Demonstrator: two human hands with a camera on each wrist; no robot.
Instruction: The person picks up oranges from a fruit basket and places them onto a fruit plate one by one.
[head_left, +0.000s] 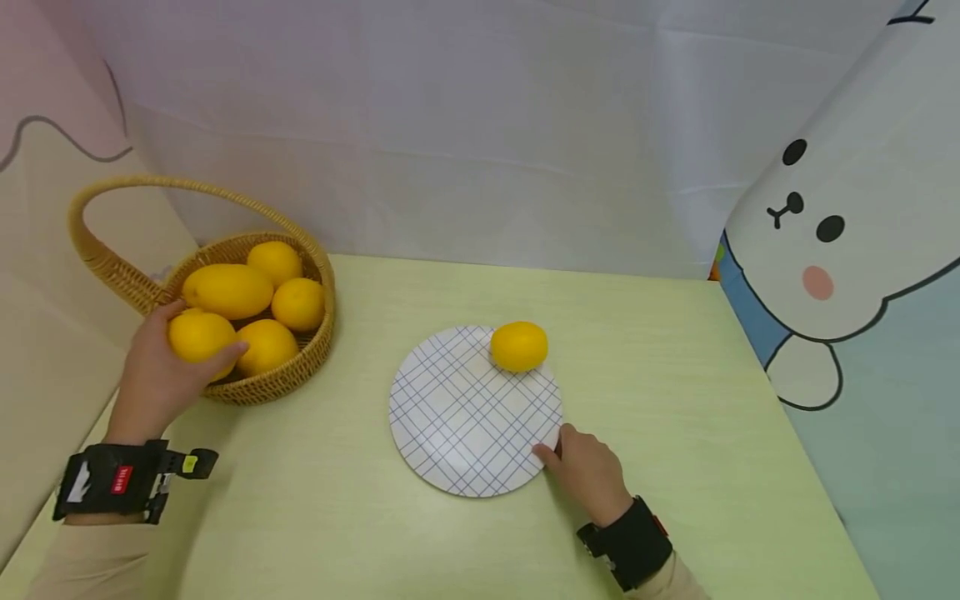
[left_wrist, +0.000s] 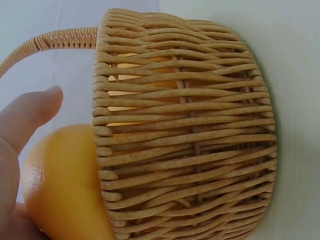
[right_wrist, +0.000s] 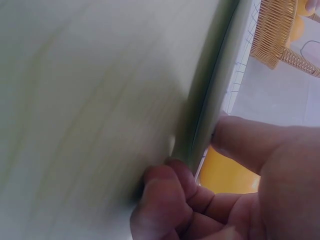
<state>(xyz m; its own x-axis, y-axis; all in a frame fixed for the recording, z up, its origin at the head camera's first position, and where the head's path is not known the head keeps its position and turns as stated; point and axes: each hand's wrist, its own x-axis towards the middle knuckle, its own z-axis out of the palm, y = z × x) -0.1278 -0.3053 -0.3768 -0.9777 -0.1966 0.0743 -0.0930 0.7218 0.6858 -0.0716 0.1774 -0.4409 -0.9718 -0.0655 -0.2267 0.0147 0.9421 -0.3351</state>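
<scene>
At the left, my left hand [head_left: 161,362] reaches into the wicker basket [head_left: 273,385] and spreads round a smooth yellow fruit [head_left: 198,336] beside the near rim. In the left wrist view the thumb [left_wrist: 37,110] is nearly straight, with a gap between its tip and the fruit. My right hand [head_left: 590,473] pinches the near right edge of a round white plate [head_left: 465,417] with a blue grid, thumb on top and curled fingers below. A single yellow fruit [head_left: 519,347] lies on the plate's far right part.
More yellow fruits, one of them longer [head_left: 228,291], fill the basket. Its tall arched handle [head_left: 195,187] leans up and left. The pale table [head_left: 712,433] meets a white cloth wall [head_left: 480,167] behind and a cartoon-printed wall [head_left: 862,358] at the right.
</scene>
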